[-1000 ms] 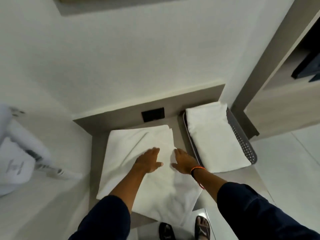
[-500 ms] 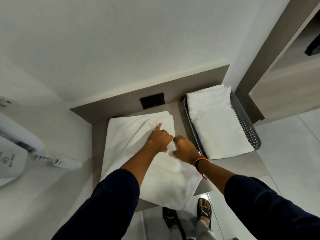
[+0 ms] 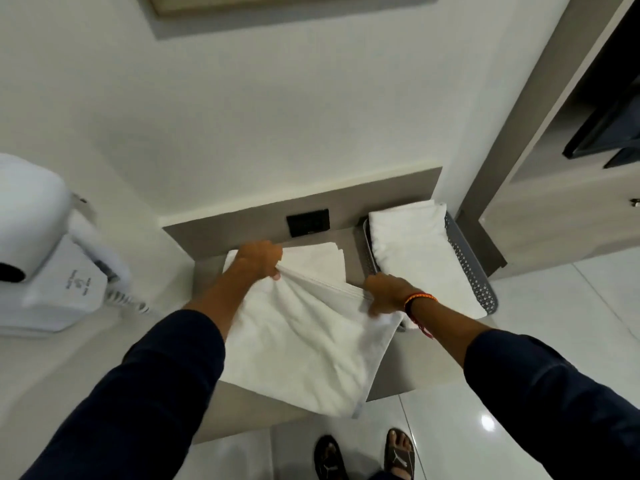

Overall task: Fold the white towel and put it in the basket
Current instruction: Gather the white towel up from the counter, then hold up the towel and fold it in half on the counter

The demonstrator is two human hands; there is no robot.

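— White wall ahead, grey shelf (image 3: 384,379) below it. What's on the shelf?

— My towel (image 3: 304,348), spread on the shelf with its near corner hanging past the front edge. Right of it stands the basket (image 3: 465,261), a folded towel (image 3: 415,251) already lying in it.

— And your hands?

— My left hand (image 3: 259,259) is at the far left part of the towel, fingers pinched shut on a fold. My right hand (image 3: 384,292) grips the same raised fold near the basket, fingers closed on the cloth. Between them the fold runs as a taut ridge, lifted off the layers beneath.

— Anything else?

— A black socket (image 3: 308,221) on the back panel, a white dryer (image 3: 38,244) on the left wall, my sandals (image 3: 363,459) on the floor.
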